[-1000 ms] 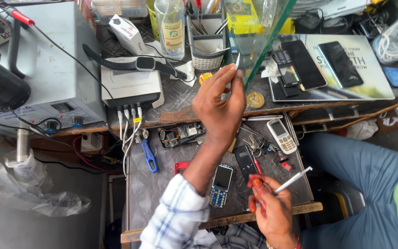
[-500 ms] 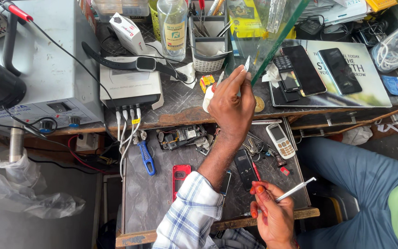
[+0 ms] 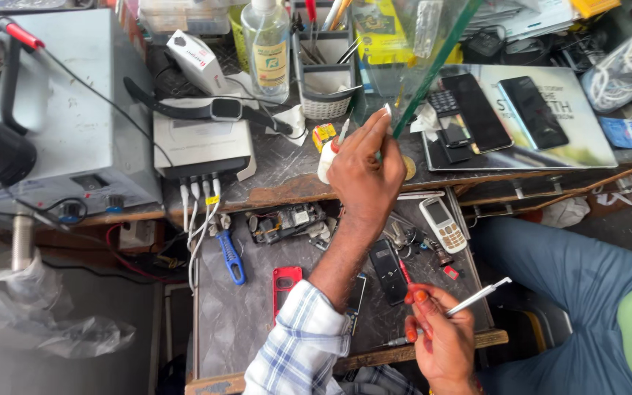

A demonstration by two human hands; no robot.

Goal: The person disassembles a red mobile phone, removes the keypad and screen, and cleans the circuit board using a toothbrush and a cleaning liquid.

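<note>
Your left hand (image 3: 363, 164) reaches to twelve o'clock, its grip closed on a small white bottle (image 3: 327, 157) on the upper surface (image 3: 279, 175). Your right hand (image 3: 440, 340) pinches tweezers (image 3: 477, 296) at five o'clock, ready over the phone parts.

Glossy glass pane (image 3: 433, 66), matt grey worktop (image 3: 250, 322).

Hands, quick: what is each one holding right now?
Left hand: closed on a small white bottle at the upper shelf.
Right hand: closed on a white pen-like tool and a thin red-tipped tool.

head view, looking down, close over workbench (image 3: 257, 329)
</note>
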